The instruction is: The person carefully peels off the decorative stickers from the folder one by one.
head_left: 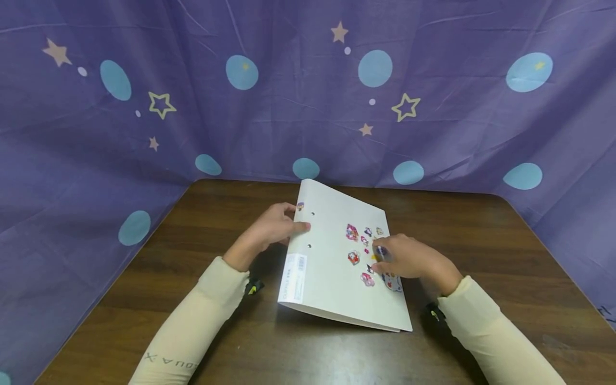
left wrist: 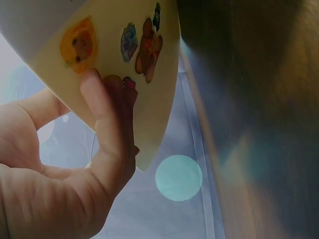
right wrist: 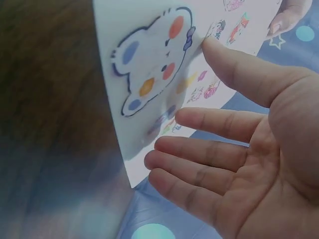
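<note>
A white file folder [head_left: 327, 291] lies slanted on the table, its spine side raised on the left. Colourful cartoon stickers [head_left: 353, 258] dot its upper cover, and a barcode label [head_left: 294, 278] sits near the lower left corner. My left hand [head_left: 274, 224] grips the spine edge, thumb on top and fingers underneath. In the left wrist view, those fingers lie against the folder's other face, beside a brown bear sticker [left wrist: 148, 52]. Over the right part of the cover, my right hand [head_left: 411, 256] is spread with fingers extended, close to a large white bear sticker [right wrist: 157, 59].
The brown wooden table [head_left: 481, 240] extends around the folder on every side. Behind it hangs a purple curtain [head_left: 298, 123] with stars and pale blue dots, which also runs down both sides.
</note>
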Tool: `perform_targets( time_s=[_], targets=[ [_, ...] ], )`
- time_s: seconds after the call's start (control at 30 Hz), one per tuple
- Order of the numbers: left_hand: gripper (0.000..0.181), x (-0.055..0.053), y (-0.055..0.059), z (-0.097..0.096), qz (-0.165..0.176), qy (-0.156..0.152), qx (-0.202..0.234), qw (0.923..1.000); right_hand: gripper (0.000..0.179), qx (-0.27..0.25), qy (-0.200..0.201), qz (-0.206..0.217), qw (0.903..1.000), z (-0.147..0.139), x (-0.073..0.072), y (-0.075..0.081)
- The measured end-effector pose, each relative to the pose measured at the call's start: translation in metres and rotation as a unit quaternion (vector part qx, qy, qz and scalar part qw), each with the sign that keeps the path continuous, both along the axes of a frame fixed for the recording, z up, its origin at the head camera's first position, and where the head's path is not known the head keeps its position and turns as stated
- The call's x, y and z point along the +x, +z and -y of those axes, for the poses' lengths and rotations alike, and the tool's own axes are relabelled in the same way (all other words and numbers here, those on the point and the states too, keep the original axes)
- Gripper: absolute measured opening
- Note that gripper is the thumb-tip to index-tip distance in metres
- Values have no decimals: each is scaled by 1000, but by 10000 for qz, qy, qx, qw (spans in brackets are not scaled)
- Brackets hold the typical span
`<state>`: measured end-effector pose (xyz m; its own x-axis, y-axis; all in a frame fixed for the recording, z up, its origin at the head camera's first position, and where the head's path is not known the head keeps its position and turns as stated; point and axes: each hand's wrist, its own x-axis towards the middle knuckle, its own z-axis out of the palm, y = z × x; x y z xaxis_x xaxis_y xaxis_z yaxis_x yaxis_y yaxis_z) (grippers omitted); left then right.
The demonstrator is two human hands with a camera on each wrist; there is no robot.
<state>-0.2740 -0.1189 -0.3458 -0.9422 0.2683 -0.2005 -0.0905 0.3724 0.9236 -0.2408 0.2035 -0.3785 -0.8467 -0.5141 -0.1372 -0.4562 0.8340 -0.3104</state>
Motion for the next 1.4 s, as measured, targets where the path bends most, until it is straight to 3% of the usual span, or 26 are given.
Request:
perform_targets(
  time_s=[0.23,0.43,0.73,0.9,1.07,1.4],
  targets=[
    [63,-1,0,-1,-9,32,81,10000,38,-257,240,-517,9980,2,5,4],
    [63,0,0,-1,-10,44,119,9999,41,-463,369,-957,9936,7,11,8],
    [64,2,2,-1,13,17,241,9997,28,-691,885,-785,9906,13,18,15],
    [62,2,1,-1,-2,7,262,9997,24,-641,1281,-945,9852,15,23,17],
    [62,2,2,-1,-14,11,253,9997,23,-518,1381,-1168,9821,19,29,19],
    [62,2,2,-2,-8,44,257,9997,18,-154,1407,-1218,9824,27,37,18]
  ],
)
